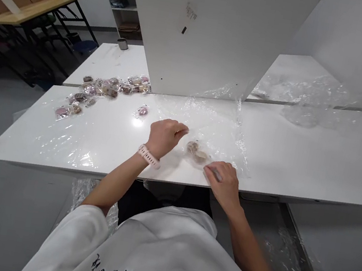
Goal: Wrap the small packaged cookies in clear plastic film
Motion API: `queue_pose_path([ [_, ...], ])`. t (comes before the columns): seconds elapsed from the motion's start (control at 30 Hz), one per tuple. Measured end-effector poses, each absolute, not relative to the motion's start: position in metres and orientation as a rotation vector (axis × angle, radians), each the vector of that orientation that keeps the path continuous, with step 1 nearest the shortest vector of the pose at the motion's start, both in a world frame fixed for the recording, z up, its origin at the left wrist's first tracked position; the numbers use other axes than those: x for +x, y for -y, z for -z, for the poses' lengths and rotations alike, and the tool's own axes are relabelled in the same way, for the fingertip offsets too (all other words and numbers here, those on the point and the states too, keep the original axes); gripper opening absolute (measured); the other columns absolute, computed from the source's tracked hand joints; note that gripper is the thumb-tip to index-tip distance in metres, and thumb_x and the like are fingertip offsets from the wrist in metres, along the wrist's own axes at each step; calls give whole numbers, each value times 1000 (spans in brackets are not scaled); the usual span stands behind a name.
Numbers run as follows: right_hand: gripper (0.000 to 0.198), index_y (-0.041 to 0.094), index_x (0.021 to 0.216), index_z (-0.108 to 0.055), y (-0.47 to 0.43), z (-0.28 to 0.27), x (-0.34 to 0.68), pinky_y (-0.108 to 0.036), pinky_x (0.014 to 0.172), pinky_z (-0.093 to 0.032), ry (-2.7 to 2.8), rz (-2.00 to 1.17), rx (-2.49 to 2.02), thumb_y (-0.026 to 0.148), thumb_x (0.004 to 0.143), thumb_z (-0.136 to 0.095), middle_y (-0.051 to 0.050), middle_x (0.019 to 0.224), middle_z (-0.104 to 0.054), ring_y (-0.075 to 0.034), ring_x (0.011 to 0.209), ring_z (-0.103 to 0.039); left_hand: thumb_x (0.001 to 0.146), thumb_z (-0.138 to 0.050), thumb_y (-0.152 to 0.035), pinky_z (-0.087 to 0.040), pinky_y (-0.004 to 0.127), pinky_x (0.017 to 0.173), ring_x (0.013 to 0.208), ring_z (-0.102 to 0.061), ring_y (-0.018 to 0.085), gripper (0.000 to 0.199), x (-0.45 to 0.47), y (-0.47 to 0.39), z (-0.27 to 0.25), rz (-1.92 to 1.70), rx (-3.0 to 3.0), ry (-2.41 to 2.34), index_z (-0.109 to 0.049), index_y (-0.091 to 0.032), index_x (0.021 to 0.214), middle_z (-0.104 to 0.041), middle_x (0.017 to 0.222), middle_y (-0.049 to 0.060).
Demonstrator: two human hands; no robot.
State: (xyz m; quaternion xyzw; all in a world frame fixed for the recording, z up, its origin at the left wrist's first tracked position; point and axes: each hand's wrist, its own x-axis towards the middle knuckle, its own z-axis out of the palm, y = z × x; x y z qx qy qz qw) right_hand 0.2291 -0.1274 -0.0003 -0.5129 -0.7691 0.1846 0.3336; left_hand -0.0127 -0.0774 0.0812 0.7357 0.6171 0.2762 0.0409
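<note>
A small clear plastic bag with two round brown pieces, which look like cookies or small donuts, lies between my hands near the table's front edge. My right hand pinches the bag's right edge between thumb and forefinger. Up and to the left of the bag, my left hand has its fingertips pressed together, wearing a pale pink wristband. Whatever those fingertips hold is too thin or hidden to make out. Under and behind the bag spreads a large sheet of clear plastic film.
Several clear packets of pink and brown pieces lie at the left on the white table, and one pink packet sits apart. A white upright panel stands behind. Crumpled film lies back right; a grey cup stands back left.
</note>
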Motion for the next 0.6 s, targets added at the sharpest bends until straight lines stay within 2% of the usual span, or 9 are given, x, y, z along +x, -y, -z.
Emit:
queue_pose_path([
  [0.1,23,29,83,-64,115,4,226,-45,82,-51,1871,-570,-1457,44,94,-50,-5,84,-72,-28,85,-65,95,-60,-30,-51,33,69,62,-65,18,23,5,46,-82,-687,1928,-1967,-79,-20,87,-69,62,3],
  [0.2,21,28,101,-64,111,6,226,-44,79,-52,1752,-583,-1568,42,90,-52,-4,82,-72,-27,80,-66,96,-57,-26,-55,32,74,61,-69,16,23,17,29,-70,-675,1688,-1847,-77,-17,92,-75,71,5],
  [0.27,31,26,117,-60,112,7,226,-43,77,-52,1705,-577,-1597,39,89,-51,-4,86,-72,-26,76,-66,95,-55,-21,-57,35,78,71,-73,18,23,20,29,-59,-675,1681,-1811,-73,-16,109,-78,87,9],
  [0.33,39,25,127,-55,113,8,227,-42,75,-52,1690,-556,-1593,35,89,-50,-6,94,-71,-24,71,-65,93,-54,-16,-58,40,84,85,-74,22,37,19,36,-49,-684,1761,-1797,-61,-17,130,-77,108,13],
  [0.43,39,26,128,-55,114,9,232,-41,74,-52,1727,-477,-1576,29,90,-46,-8,107,-70,-22,70,-64,93,-56,-19,-56,47,94,111,-70,28,46,16,57,-38,-700,1935,-1646,-48,-18,139,-64,137,19],
  [0.5,38,26,125,-57,113,10,236,-41,74,-51,1764,-439,-1569,24,89,-44,-8,109,-71,-23,74,-65,93,-59,-26,-47,55,109,136,-55,33,44,17,73,-33,-643,2142,-1480,-50,-20,135,-52,151,18],
  [0.6,40,22,128,-57,113,8,241,-39,75,-52,1818,-421,-1546,22,90,-43,-9,113,-70,-24,83,-68,90,-65,-35,-18,66,123,156,-21,33,57,22,90,-25,-434,2450,-1261,-45,-25,142,-33,165,14],
])
